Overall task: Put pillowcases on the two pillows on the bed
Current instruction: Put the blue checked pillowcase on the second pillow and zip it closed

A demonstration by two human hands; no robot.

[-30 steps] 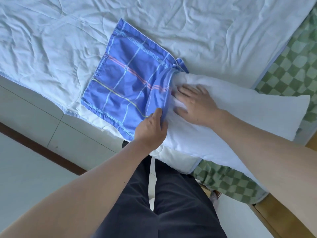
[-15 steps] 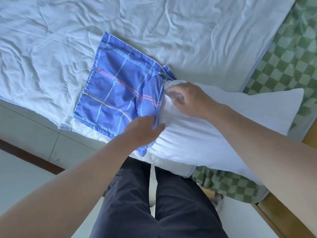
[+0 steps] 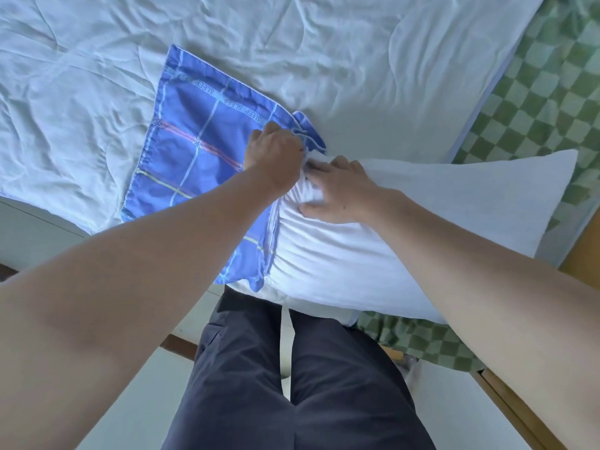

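Observation:
A blue checked pillowcase (image 3: 201,151) lies flat on the white quilt (image 3: 97,92) near the bed's front edge. A white pillow (image 3: 406,241) lies to its right, its left end just inside the pillowcase's open mouth. My left hand (image 3: 276,151) grips the far upper edge of the pillowcase opening. My right hand (image 3: 337,190) presses the pillow's bunched far corner, its fingertips at the opening. Only this one pillow is in view.
A green checked sheet (image 3: 552,86) covers the bed at the right and hangs below the pillow. A wooden bed frame (image 3: 506,401) runs along the lower right. My legs in dark trousers (image 3: 292,384) stand on the pale tiled floor (image 3: 39,228).
My left hand left the near edge of the opening and moved up to its far edge. My right hand stayed on the pillow's end, which sits slightly deeper in the case.

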